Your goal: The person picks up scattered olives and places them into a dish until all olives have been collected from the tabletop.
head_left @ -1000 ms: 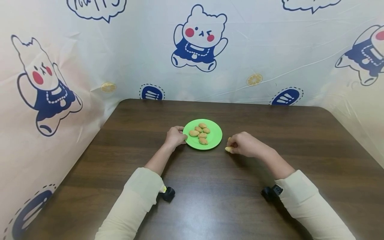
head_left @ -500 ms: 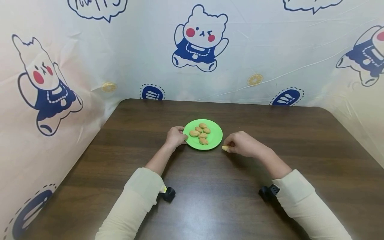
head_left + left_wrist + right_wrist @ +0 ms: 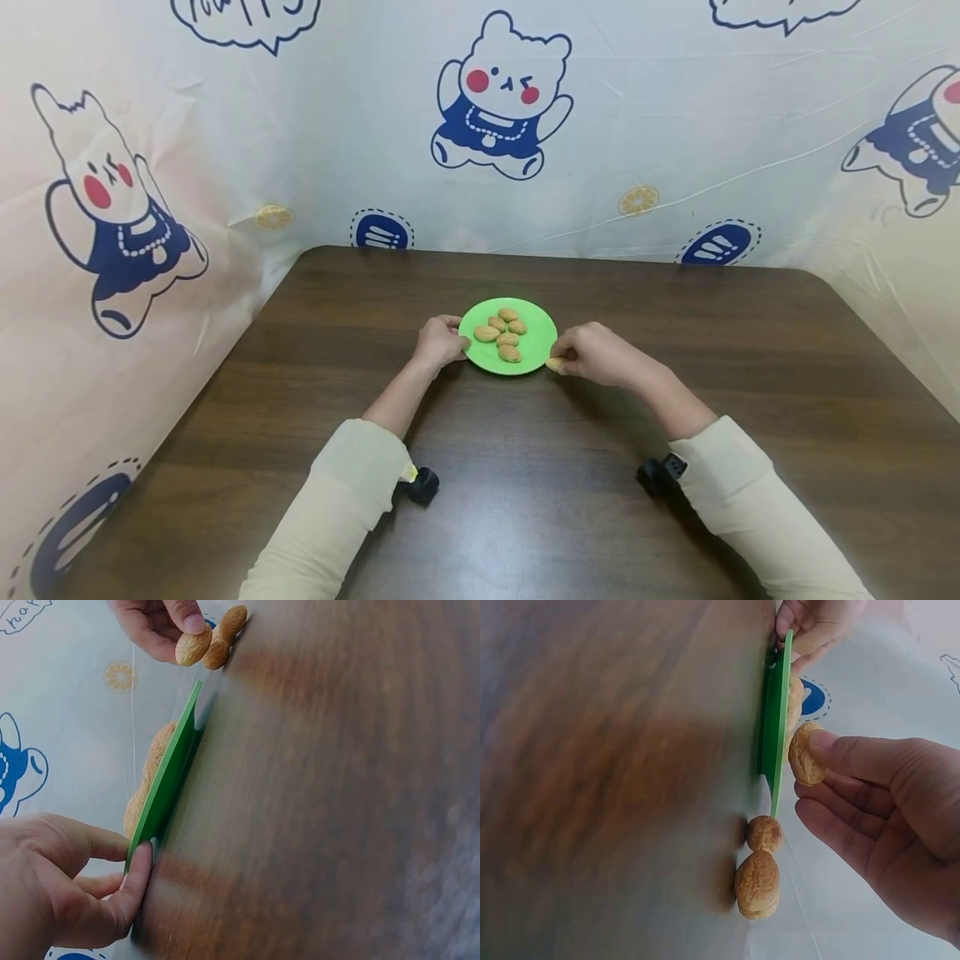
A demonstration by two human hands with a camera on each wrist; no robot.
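Note:
A green plate lies on the table with several tan peanuts in the shell on it. My left hand pinches its left rim, thumb and fingers on either side of the edge in the left wrist view. At the right rim, my right hand pinches one peanut between thumb and fingers, held above the rim in the right wrist view. Beside the plate on the table lies a lumpy two-part shape, either one peanut or two touching. In the head view the right hand hides it.
The dark wooden table has its far edge against a pale cloth backdrop printed with cartoon figures. A small black camera sits at the left wrist and another camera at the right.
My right hand has moved left with the peanut, from apart from the plate to its right rim. The left hand and the plate have stayed in place.

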